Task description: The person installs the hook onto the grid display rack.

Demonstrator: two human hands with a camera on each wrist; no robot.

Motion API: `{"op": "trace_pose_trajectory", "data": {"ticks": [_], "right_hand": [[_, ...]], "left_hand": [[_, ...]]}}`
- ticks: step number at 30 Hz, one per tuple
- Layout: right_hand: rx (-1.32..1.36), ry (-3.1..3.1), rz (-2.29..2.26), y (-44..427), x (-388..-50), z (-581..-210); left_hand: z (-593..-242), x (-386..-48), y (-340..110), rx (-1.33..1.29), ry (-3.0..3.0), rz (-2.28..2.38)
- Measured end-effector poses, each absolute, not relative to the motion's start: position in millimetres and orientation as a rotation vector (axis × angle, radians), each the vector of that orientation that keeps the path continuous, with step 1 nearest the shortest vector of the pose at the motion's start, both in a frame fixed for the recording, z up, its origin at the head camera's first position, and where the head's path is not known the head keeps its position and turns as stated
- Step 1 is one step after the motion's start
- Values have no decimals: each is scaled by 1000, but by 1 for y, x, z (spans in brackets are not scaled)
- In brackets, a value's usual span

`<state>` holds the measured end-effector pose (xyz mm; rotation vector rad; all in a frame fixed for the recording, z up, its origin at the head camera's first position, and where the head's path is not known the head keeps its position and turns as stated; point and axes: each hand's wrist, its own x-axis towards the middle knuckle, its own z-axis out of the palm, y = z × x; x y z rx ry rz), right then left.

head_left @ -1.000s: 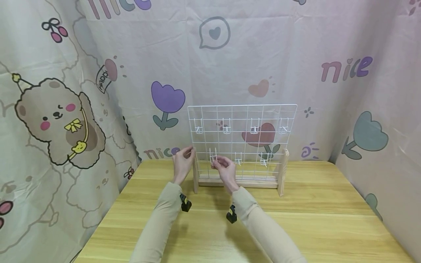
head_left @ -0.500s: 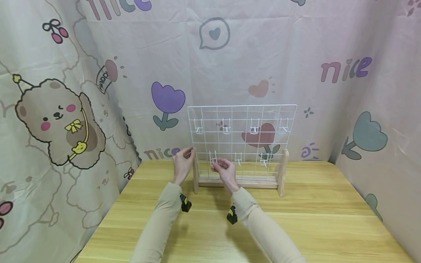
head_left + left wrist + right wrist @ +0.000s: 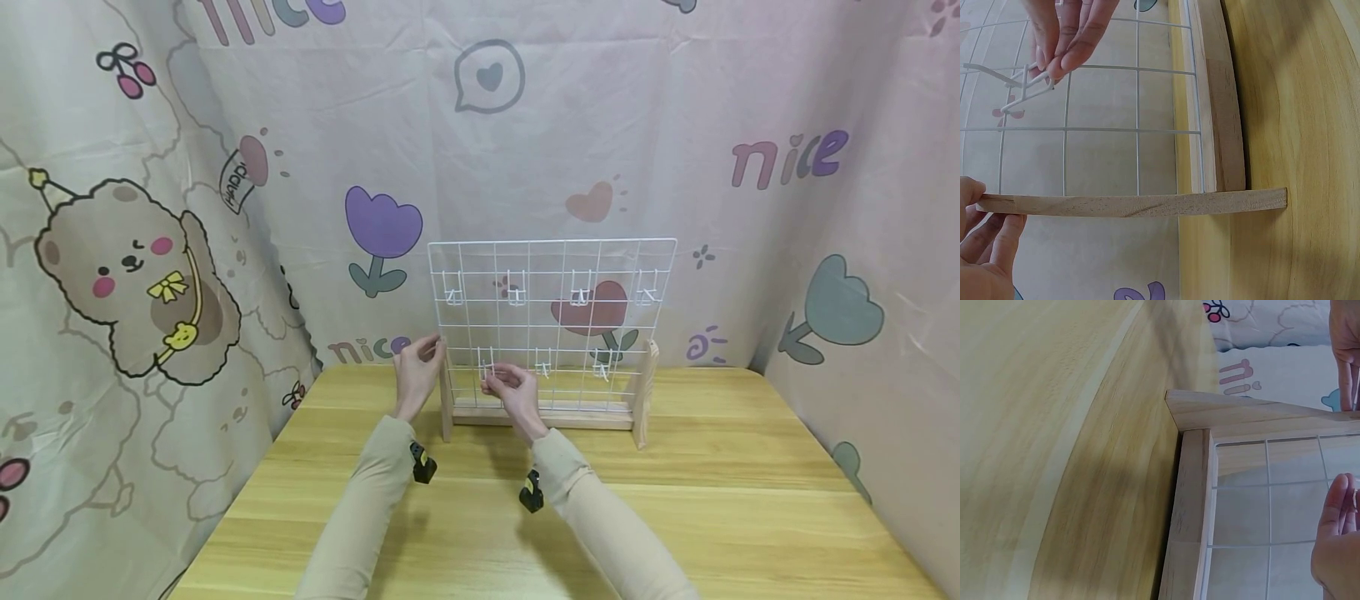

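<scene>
A white wire grid panel (image 3: 555,325) stands upright in a wooden stand (image 3: 543,417) on the table. My left hand (image 3: 417,371) pinches the upper end of the stand's left post (image 3: 1129,205), thumb on one side and fingers on the other in the left wrist view. My right hand (image 3: 513,390) pinches the lower part of a white wire hook (image 3: 1024,84) between thumb and fingertips. This hook is against the lower left of the grid, its upper prongs level with a horizontal wire. Whether they are over the wire, I cannot tell.
Several similar white hooks hang on the grid, such as an upper one (image 3: 517,294) and a lower one (image 3: 543,367). A wooden table (image 3: 720,500) carries the stand. Printed curtains (image 3: 592,100) enclose the back and sides.
My right hand has moved slightly down with the hook, whose prongs sit lower against the grid than before. The left hand stays on the post.
</scene>
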<state>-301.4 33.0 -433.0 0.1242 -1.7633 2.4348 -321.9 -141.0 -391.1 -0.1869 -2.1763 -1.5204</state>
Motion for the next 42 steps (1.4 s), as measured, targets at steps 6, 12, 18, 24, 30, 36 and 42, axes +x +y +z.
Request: {"op": "trace_pose_trajectory", "data": {"ticks": [6, 12, 18, 24, 30, 36, 42], "right_hand": [[141, -1790, 2443, 34, -302, -436], [144, -1868, 2395, 38, -300, -438], [219, -1957, 2356, 44, -291, -439], [312, -2094, 2321, 56, -280, -442], [415, -2295, 2202, 72, -268, -445], [601, -2450, 1964, 98, -256, -450], [709, -2468, 1755, 130, -252, -461]], "left_hand": [[-392, -322, -141, -191, -2173, -1523], [-392, -323, -140, -193, -2174, -1523], [-391, -322, -140, -185, -2178, -1504], [-391, -322, -140, -180, -2179, -1497], [-392, -322, -140, -187, -2181, -1493], [-391, -320, -139, -208, -2169, -1485], [-395, -320, -138, -216, -2162, -1439]]}}
